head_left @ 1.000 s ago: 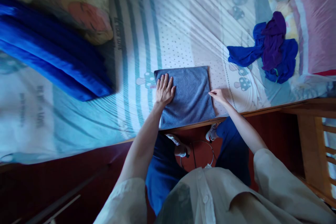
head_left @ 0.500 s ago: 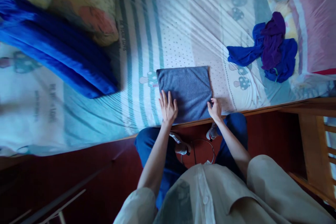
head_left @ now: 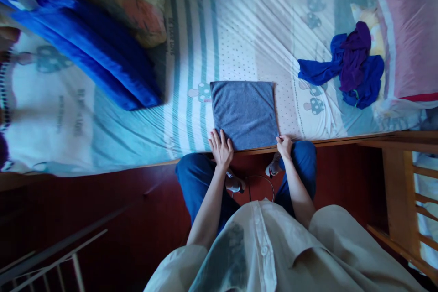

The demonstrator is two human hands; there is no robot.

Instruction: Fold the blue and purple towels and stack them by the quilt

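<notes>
A grey-blue cloth [head_left: 244, 112], like a small towel, lies flat as a near-square at the bed's front edge, with a few soft creases. Over its near left corner rests my left hand [head_left: 222, 149], palm down with the fingers stretched out. My right hand [head_left: 284, 147] is closed in a pinch on the cloth at its near right corner. Both hands are close to the wooden bed edge.
Crumpled blue and purple clothes [head_left: 357, 66] lie to the right, beside a pink pillow [head_left: 409, 41]. A folded bright blue fabric [head_left: 92, 50] and a patterned pillow [head_left: 137, 7] are at left. The wooden bed rail [head_left: 338, 141] runs in front.
My right hand has gone from loosely curled at the cloth's right side to a pinch at its near corner. My left hand has slid toward the near edge. The camera view has shifted.
</notes>
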